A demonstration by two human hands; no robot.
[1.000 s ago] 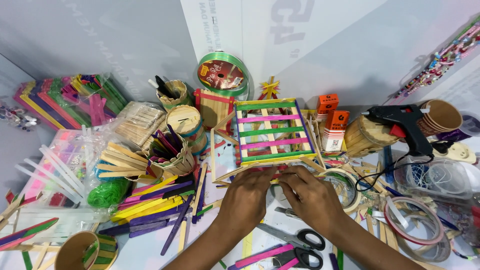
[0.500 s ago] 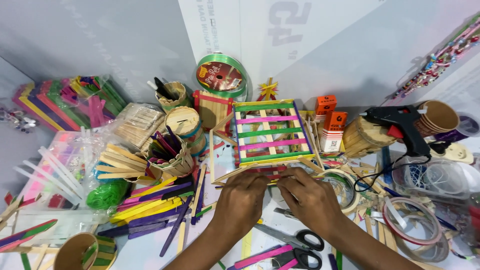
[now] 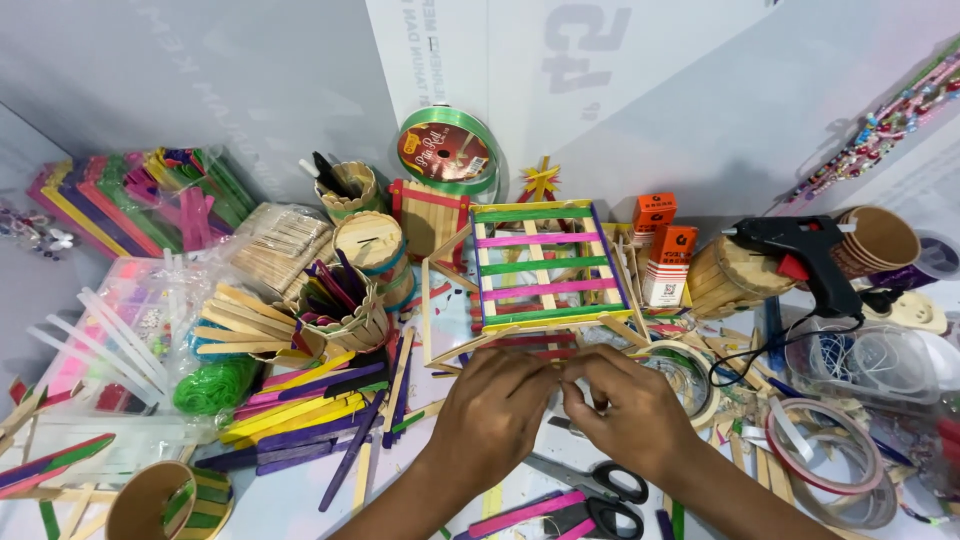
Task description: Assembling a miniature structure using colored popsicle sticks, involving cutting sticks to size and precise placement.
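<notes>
Hands barely shifted, left hand (image 3: 497,408), right hand (image 3: 628,410) pinching stick frame (image 3: 540,265)

White table (image 3: 290,500) — strewn craft sticks (image 3: 300,405)

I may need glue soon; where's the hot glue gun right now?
In the head view, the black glue gun stands at the right rear, between the stick barrel and the stacked paper cups.
</notes>
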